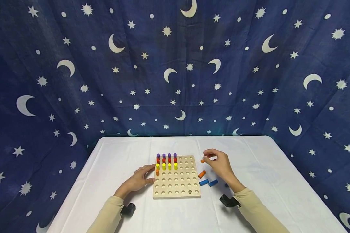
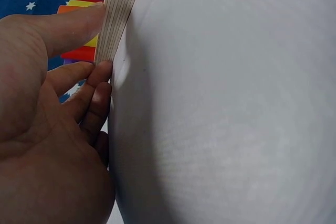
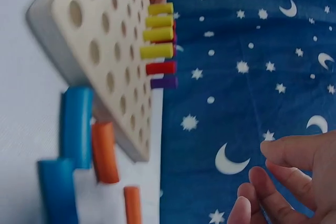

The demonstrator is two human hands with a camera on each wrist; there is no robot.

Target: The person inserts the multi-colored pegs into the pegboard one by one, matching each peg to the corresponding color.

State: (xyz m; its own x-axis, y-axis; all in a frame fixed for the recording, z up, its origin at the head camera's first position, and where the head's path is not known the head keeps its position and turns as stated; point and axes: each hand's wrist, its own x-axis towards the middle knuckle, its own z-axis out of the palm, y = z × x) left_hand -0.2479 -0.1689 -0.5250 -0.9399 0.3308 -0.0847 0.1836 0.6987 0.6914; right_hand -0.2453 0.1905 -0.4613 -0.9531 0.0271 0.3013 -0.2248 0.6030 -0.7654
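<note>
A square wooden pegboard [image 1: 177, 187] lies on the table with rows of purple, red and yellow pegs [image 1: 169, 166] standing at its far left, and one orange peg [image 1: 157, 172] in front of them. My left hand [image 1: 137, 179] rests against the board's left edge, thumb and fingertips touching its side. My right hand [image 1: 220, 163] hovers right of the board, above a loose orange peg [image 3: 132, 205]. In the right wrist view its loosely bent fingers [image 3: 294, 153] hold nothing and are apart from the peg. A second loose orange peg [image 1: 202, 174] lies closer to me.
Two blue pegs [image 1: 204, 182] lie on the white tablecloth [image 1: 233, 152] right of the board. A small dark piece [image 1: 226, 185] is partly hidden by the right wrist. A dark blue curtain [image 1: 175, 94] with moons and stars hangs behind the table.
</note>
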